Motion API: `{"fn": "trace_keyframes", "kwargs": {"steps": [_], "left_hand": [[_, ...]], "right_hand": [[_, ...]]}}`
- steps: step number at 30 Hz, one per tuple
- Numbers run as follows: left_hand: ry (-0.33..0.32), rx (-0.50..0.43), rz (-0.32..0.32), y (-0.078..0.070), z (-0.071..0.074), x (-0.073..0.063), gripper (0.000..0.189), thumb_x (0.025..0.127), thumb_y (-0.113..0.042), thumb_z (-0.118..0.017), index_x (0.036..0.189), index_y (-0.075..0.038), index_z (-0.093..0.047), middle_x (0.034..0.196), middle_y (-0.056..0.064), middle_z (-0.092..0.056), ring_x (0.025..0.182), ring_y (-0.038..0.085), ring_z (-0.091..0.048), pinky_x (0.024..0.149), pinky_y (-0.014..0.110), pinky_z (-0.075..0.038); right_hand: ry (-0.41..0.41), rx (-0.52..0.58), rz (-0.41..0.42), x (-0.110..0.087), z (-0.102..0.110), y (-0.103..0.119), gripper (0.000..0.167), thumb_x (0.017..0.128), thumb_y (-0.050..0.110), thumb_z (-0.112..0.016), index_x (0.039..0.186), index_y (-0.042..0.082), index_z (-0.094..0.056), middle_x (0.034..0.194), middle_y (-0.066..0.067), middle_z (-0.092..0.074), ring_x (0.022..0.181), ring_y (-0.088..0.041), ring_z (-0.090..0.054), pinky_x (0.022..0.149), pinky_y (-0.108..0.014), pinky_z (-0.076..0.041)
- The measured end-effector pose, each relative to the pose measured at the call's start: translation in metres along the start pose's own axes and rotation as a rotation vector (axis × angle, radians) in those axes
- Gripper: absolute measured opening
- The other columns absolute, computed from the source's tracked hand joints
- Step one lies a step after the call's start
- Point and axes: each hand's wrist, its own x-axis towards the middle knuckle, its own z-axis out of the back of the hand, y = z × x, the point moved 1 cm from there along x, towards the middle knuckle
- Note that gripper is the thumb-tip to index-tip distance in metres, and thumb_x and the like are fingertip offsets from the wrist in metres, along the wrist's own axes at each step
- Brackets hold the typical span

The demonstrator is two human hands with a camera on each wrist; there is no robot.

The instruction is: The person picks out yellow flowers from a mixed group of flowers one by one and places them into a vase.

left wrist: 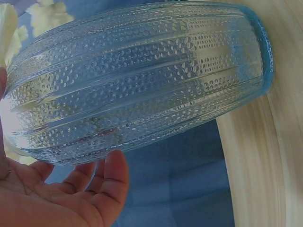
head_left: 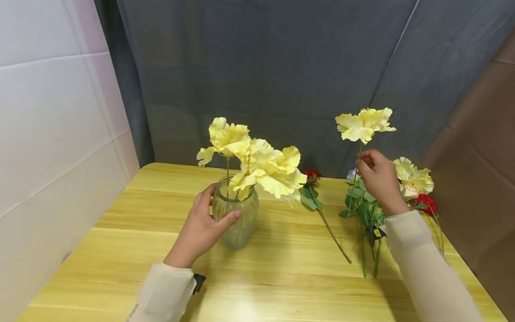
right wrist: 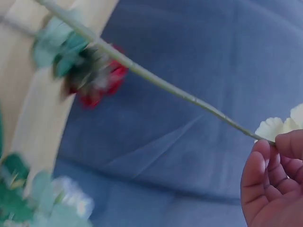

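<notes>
A ribbed, dimpled clear glass vase [head_left: 238, 226] stands on the wooden table, with yellow ruffled flowers [head_left: 267, 165] spreading above its mouth. My left hand [head_left: 201, 230] holds the vase from the left side, thumb across the front and fingers round the back. In the left wrist view the fingers [left wrist: 115, 172] curve up against the dimpled glass [left wrist: 137, 80]. My right hand [head_left: 378, 176] pinches a single yellow flower [head_left: 364, 125] by its stem, just below the bloom, out to the right of the vase. The long bare stem [right wrist: 163, 85] slants away from the fingertips in the right wrist view.
Between vase and right arm lies a red flower [head_left: 311, 175] with its stem toward the front. Under the right forearm are more flowers: green leaves [head_left: 356, 193], another yellow bloom [head_left: 418, 178] and a red bloom [head_left: 427, 203]. A grey curtain [head_left: 257, 76] closes off the table's back edge.
</notes>
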Motion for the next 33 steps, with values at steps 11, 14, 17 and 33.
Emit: {"fn": "trace_keyframes", "kwargs": {"steps": [11, 14, 17, 33], "left_hand": [[-0.009, -0.002, -0.001, 0.000, 0.000, 0.002, 0.097, 0.084, -0.065, -0.068, 0.154, -0.014, -0.027, 0.146, 0.013, -0.035, 0.118, 0.031, -0.047, 0.085, 0.049, -0.049], [-0.006, -0.007, 0.001, 0.000, 0.000, 0.002, 0.096, 0.083, -0.066, -0.067, 0.154, -0.014, -0.028, 0.147, 0.014, -0.035, 0.119, 0.031, -0.046, 0.087, 0.050, -0.049], [-0.004, -0.012, 0.000, 0.000, 0.000, 0.000, 0.095, 0.084, -0.065, -0.067, 0.154, -0.013, -0.028, 0.147, 0.014, -0.035, 0.120, 0.032, -0.046, 0.088, 0.052, -0.048], [-0.009, 0.003, -0.002, 0.000, -0.001, 0.000, 0.097, 0.085, -0.064, -0.067, 0.154, -0.011, -0.027, 0.148, 0.016, -0.035, 0.123, 0.033, -0.045, 0.090, 0.054, -0.048]], "right_hand": [[-0.158, 0.505, 0.099, -0.030, -0.005, 0.043, 0.015, 0.101, 0.016, -0.058, 0.113, 0.006, -0.060, 0.093, -0.008, -0.064, 0.077, -0.018, -0.064, 0.063, -0.023, -0.053], [-0.213, 0.605, 0.125, -0.034, -0.009, 0.049, 0.014, 0.100, 0.013, -0.061, 0.112, 0.006, -0.060, 0.092, -0.008, -0.064, 0.075, -0.016, -0.065, 0.062, -0.024, -0.054], [-0.269, 0.684, 0.143, -0.039, -0.012, 0.055, 0.016, 0.099, 0.013, -0.062, 0.112, 0.005, -0.060, 0.092, -0.009, -0.065, 0.073, -0.017, -0.066, 0.061, -0.025, -0.054], [-0.449, 1.029, 0.315, -0.059, -0.032, 0.089, 0.014, 0.099, 0.002, -0.059, 0.107, -0.007, -0.054, 0.089, -0.021, -0.063, 0.071, -0.027, -0.070, 0.061, -0.030, -0.057]]}}
